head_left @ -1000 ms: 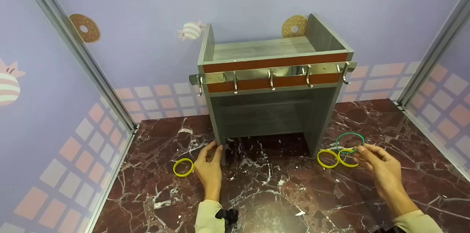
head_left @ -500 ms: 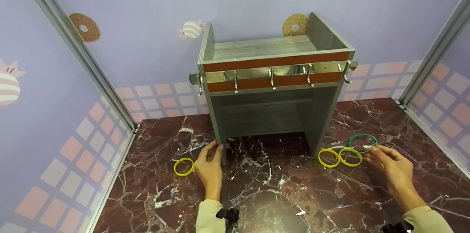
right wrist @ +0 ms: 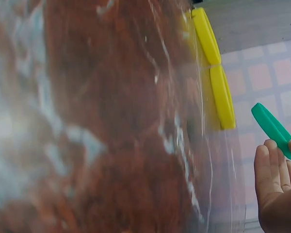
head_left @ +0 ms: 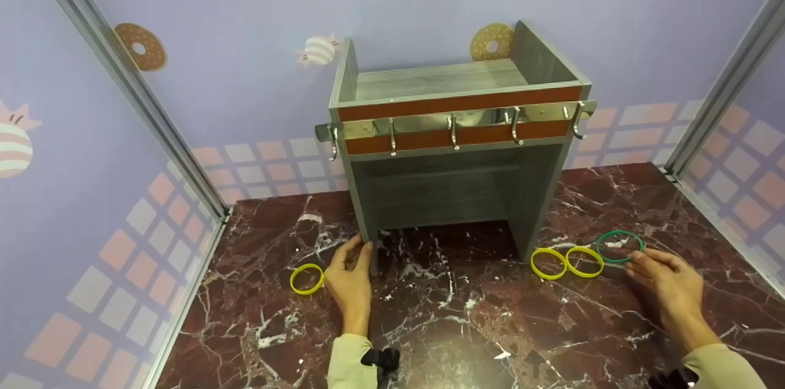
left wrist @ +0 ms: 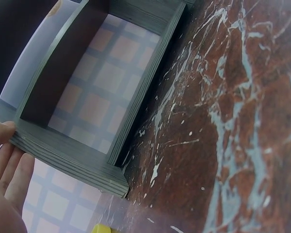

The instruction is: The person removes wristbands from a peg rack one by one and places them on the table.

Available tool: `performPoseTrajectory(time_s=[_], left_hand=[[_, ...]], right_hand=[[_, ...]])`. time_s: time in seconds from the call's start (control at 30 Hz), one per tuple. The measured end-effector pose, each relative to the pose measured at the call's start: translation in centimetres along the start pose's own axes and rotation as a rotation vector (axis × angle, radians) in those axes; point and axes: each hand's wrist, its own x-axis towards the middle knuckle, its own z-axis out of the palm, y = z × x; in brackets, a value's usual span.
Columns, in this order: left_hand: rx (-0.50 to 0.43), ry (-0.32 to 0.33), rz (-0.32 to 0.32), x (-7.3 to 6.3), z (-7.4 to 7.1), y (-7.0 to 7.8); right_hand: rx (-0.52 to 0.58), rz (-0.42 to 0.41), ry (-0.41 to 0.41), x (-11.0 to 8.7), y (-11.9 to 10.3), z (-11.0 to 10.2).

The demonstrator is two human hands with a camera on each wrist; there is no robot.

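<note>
In the head view, my left hand [head_left: 351, 285] holds the front edge of the left side panel [head_left: 363, 208] of a grey wooden shelf unit, low down near the table. The left wrist view shows thumb and fingers on opposite sides of that board [left wrist: 70, 165]. My right hand [head_left: 671, 285] pinches a green wristband-like ring [right wrist: 272, 128] between thumb and fingers, tilted and raised above the table. Two yellow rings [right wrist: 222, 97] lie side by side on the table, left of the green one. Another yellow ring [head_left: 306, 293] lies left of my left hand.
A metal rail with several hooks [head_left: 455, 131] runs across the shelf unit's red front strip [head_left: 460, 98], its ends jutting past both sides. Dark red marbled table [head_left: 454, 327] lies beneath. Purple patterned walls [head_left: 429, 8] enclose the back and sides.
My right hand has moved right and slightly toward me with the green ring, away from over the right-hand yellow ring. My left hand and the shelf unit have stayed put.
</note>
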Motion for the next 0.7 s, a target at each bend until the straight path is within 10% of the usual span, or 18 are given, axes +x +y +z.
performPoseTrajectory(time_s=[0.7], left_hand=[[0.009, -0.006, 0.041, 0.0, -0.1, 0.0]], right_hand=[[-0.246, 0.143, 0.002, 0.6, 0.3, -2.0]])
